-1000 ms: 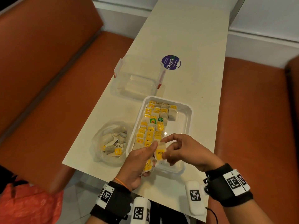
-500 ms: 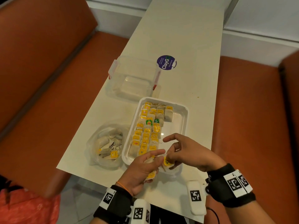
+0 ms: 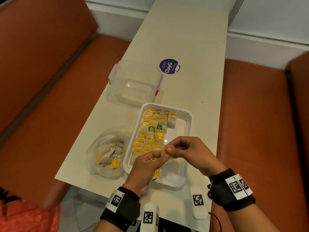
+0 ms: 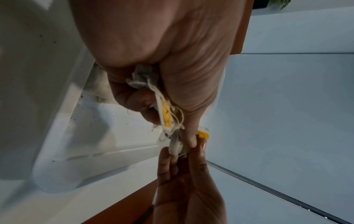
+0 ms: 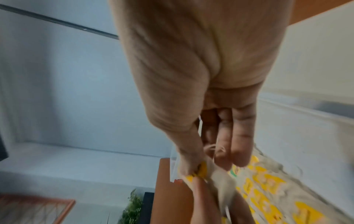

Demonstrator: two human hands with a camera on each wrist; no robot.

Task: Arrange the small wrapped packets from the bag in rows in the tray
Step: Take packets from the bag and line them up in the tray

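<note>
A white tray (image 3: 187, 114) holds rows of small wrapped packets (image 3: 150, 133) with yellow labels along its left side. Left of it lies a clear bag (image 3: 107, 153) with more packets. Above the tray's near half, my left hand (image 3: 147, 166) grips a bunch of packets (image 4: 164, 112) with strings in its curled fingers. My right hand (image 3: 189, 151) pinches one yellow-labelled packet (image 3: 167, 149) between thumb and fingers where it meets the left fingertips. In the right wrist view the same packet (image 5: 193, 171) shows at the thumb tip. The left hand also touches this packet.
A clear empty plastic box (image 3: 135, 82) with red clips stands beyond the tray. A round purple sticker (image 3: 169, 66) lies on the cream table (image 3: 184, 39). Orange benches (image 3: 254, 123) flank the table on both sides. The table's near edge is close to my wrists.
Both hands have risen from the tray's near end and come together higher up. The right hand now pinches a packet pulled out of the left hand's bunch.
</note>
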